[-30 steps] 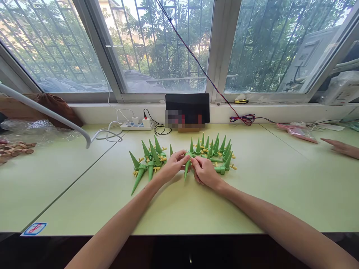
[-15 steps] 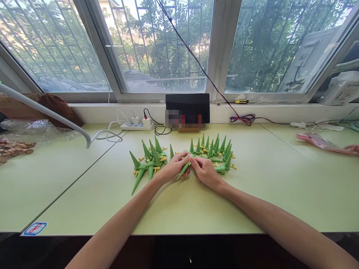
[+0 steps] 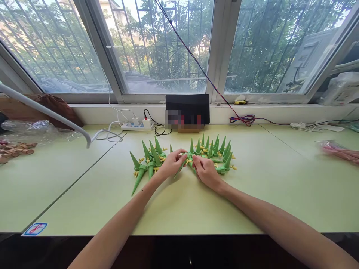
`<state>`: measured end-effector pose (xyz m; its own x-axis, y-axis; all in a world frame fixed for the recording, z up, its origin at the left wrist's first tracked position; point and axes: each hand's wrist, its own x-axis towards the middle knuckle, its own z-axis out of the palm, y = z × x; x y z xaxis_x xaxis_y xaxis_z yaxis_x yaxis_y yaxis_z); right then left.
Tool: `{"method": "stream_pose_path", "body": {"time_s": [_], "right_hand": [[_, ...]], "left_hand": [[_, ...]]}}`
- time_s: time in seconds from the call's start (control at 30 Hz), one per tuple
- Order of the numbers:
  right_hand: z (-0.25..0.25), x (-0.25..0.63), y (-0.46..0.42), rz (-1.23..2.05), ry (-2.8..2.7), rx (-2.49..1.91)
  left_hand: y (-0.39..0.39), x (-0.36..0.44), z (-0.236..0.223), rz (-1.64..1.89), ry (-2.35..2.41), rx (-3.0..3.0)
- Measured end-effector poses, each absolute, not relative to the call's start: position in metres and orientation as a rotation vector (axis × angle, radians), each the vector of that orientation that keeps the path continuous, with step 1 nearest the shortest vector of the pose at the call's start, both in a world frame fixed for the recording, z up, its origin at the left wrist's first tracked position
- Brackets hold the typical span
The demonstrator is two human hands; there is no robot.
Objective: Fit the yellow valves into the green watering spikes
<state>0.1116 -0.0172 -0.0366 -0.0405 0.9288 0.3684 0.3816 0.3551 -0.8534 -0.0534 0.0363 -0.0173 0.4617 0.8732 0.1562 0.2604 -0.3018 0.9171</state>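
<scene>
A pale green table (image 3: 179, 215) spans the view, with a dark screen (image 3: 193, 106) standing at its back. In front of the screen sit two groups of green spikes with yellow taps, the right group (image 3: 215, 147) and the left group (image 3: 136, 181), most of them point up.

Between the groups, just above the table, the left hand (image 3: 173, 164) and the right hand (image 3: 206, 172) face each other, near but apart. The left hand's fingers are closed around one green spike (image 3: 179, 170). Its long axis slants, the point toward the person and to the left, the capped end away and to the right. The right hand's fingers are curled, thumb to forefinger; whether they grip anything I cannot tell. From them, the held spike lies to the left, its yellow tap (image 3: 189, 161) jutting into the gap just beside the fingertips.

As for writing, the screen's lower left is blurred out, and the blue-edged sticker (image 3: 34, 229) at the table's front edge carries a looped red mark, perhaps an 8. No brand can be read.
</scene>
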Motion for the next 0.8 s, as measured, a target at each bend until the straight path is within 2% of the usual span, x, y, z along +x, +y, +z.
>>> {"method": "stream_pose_path", "body": {"time_s": [0.23, 0.5, 0.8], "right_hand": [[-0.037, 0.112, -0.018, 0.631, -1.688, -1.217], [-0.0411, 0.1124, -0.0158, 0.581, -1.754, -1.206], [-0.0462, 0.114, -0.0136, 0.502, -1.756, -1.254]], "left_hand": [[0.0368, -0.0522, -0.022, 0.969, 1.142, 2.161], [0.0337, -0.0526, -0.0175, 1.151, 1.231, 2.182], [0.0283, -0.0527, -0.0163, 0.854, 1.445, 2.302]]}}
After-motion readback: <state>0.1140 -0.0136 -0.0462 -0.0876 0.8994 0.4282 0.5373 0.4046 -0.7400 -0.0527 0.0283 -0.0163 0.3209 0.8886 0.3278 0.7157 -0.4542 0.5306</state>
